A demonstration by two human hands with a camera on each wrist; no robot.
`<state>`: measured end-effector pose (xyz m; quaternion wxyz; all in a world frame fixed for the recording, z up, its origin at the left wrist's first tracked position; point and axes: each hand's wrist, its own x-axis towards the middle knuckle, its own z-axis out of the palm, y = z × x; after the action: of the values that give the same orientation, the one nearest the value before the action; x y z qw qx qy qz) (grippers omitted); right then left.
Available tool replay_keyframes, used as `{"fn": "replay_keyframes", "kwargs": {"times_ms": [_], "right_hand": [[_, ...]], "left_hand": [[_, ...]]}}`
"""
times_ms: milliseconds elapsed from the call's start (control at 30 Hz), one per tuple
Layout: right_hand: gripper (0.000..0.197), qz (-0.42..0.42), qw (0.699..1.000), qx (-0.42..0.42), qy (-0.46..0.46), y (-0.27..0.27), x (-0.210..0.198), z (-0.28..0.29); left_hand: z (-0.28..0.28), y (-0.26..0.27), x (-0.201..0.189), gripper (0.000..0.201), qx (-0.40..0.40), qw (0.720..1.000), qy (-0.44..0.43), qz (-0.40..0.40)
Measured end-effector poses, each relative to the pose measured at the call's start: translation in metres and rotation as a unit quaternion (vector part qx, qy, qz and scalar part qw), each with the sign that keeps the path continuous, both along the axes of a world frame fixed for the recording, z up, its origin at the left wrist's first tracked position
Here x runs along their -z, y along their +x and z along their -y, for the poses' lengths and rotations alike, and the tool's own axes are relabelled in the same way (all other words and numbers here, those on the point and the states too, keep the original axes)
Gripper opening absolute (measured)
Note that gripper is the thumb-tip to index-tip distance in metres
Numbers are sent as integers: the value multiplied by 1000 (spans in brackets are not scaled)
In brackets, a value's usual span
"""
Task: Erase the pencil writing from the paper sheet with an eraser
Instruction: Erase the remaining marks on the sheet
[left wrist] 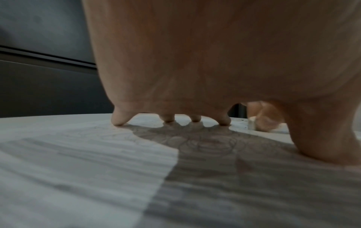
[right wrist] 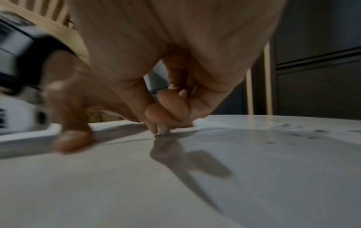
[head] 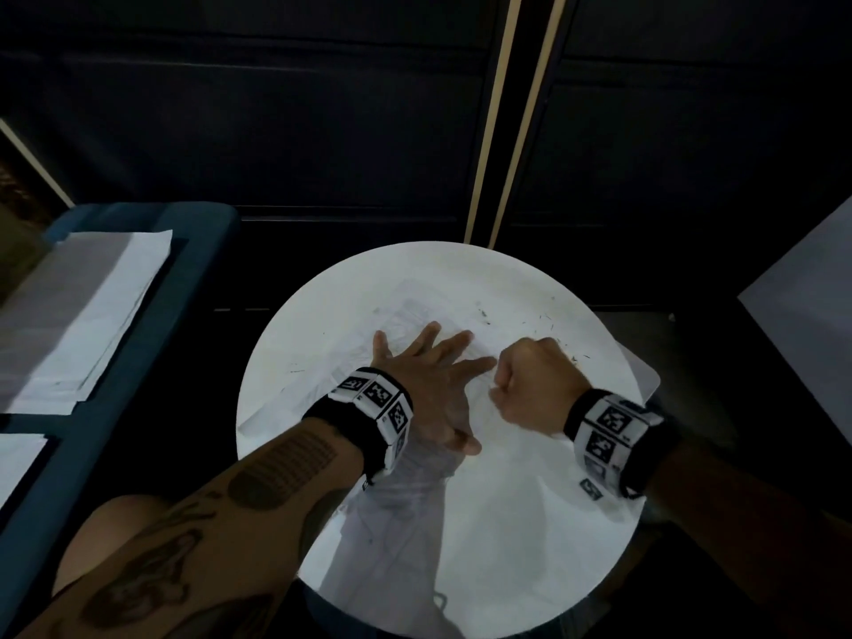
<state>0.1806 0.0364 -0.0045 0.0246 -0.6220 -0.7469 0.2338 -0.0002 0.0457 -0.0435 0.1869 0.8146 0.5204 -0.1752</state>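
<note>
Paper sheet (head: 405, 311) ctr of frame on round tabletop (head: 530, 523). Left hand (head: 428, 385) flat, fingers splayed, grip released, pinning sheet. Right hand (head: 535, 385) grip pinching eraser (right wrist: 163, 130), tip on paper. Risk: hard rub near edge creases/tears sheet; crumbs smear graphite.

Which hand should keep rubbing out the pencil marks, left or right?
Right. The right hand already pinches the eraser against the paper sheet, while the left hand lies flat, pinning it.
</note>
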Motion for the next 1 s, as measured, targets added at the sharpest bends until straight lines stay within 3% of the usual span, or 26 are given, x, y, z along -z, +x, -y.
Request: {"fn": "replay_keyframes", "kwargs": {"times_ms": [100,233,367,500,733,1000], "right_hand": [[28,14,997,-74,-28,-11,1,18],[21,5,1000,23,4,8,6,-10],[23,18,996,-75,-33,-11,3,13],[24,13,1000,5,-9,8,11,-11],[21,10,999,37,11,15,24,-20],[15,-45,998,38,16,13,21,-6]], "left_hand": [[0,-1,0,119,3,1000,0,-3],[0,0,2,119,1,1000,1,7],[1,-1,-1,118,1,1000,-3,2],[0,1,-1,118,6,1000,6,8],[7,-24,-2,94,30,995,59,69],[12,-18,-2,105,4,1000,10,22]]}}
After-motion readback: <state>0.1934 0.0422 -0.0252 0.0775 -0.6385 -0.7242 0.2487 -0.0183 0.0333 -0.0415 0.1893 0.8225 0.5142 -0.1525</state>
